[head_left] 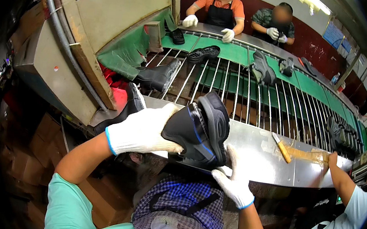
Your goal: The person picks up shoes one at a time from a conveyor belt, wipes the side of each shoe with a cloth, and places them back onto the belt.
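Note:
My left hand (144, 130), in a white knit glove with a blue cuff, grips a black boot (188, 130) with blue piping over the table's near edge. The boot lies tilted, its leg end in my palm. A dark grey sole (215, 122) sits along the boot's right side, with a gap between sole and upper near the top. My gloved right hand (235, 180) is beside the sole's lower end, thumb and fingers apart. Whether its fingertips touch the sole is hard to tell.
Metal rods of a conveyor (221, 91) run beyond the metal ledge (250, 152), carrying several shoes and boots. A yellow-handled knife (282, 148) lies on the ledge. A neighbour's arm (340, 180) rests at the right. Two people stand across. A cabinet (127, 12) rises left.

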Action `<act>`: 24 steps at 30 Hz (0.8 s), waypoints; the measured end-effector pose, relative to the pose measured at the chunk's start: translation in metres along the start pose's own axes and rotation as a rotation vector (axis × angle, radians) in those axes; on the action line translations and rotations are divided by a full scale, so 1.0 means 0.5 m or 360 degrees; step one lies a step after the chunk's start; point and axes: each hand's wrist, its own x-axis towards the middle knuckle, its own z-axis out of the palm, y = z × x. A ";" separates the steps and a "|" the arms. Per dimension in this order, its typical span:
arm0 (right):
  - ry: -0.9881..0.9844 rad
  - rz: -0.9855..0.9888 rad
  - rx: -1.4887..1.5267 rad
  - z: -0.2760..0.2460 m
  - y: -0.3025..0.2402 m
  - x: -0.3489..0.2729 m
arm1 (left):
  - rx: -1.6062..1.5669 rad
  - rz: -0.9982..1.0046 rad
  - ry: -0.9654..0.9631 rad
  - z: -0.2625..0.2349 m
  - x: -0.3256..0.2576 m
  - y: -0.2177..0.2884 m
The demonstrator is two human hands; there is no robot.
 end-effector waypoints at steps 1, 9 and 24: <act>-0.0058 -0.0018 0.0085 -0.003 -0.005 0.010 | 0.0046 0.0116 0.0058 -0.006 0.001 0.008; -0.0176 -0.0710 0.0444 -0.129 -0.124 0.178 | 0.0065 0.0113 -0.0274 -0.048 0.039 0.138; 0.0748 -0.0051 0.3061 0.056 -0.009 0.287 | -0.0599 -0.0019 0.0142 0.025 0.001 -0.052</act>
